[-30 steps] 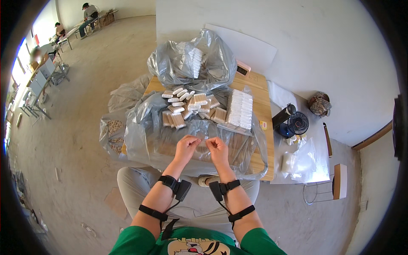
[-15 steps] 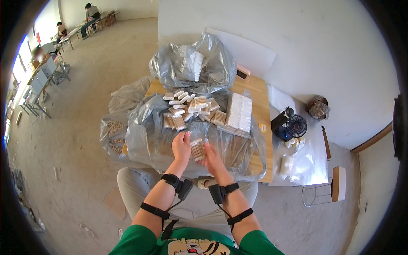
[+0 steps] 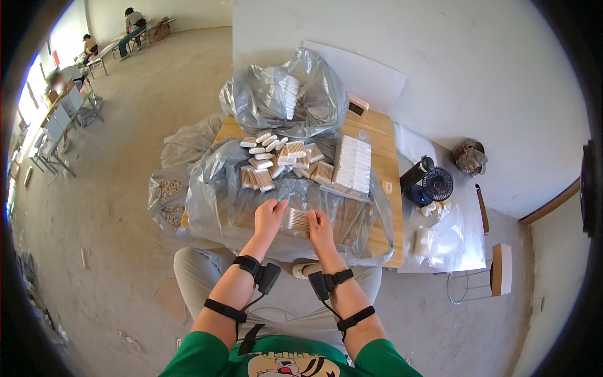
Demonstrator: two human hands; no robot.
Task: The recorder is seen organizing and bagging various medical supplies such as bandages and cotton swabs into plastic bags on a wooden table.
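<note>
Between my hands, above the near side of the table, is a clear pack of cotton swabs with its sticks lying sideways. My right hand grips the pack's right end. My left hand is closed at its left end, pinching what looks like the edge of the clear wrapper. Just beyond my hands lies a loose heap of cotton swab packs, some on edge with white tips up. A neat block of stacked packs stands right of the heap.
A grey plastic bag with more white-tipped packs sits at the table's far side. Grey sheeting covers much of the wooden table. On the right are a small fan, a black bottle and clear bags. People sit far left.
The cotton swab pack has turned from sticks upright to sticks lying sideways. My right hand has moved slightly right and now grips its end; my left hand has shifted slightly.
</note>
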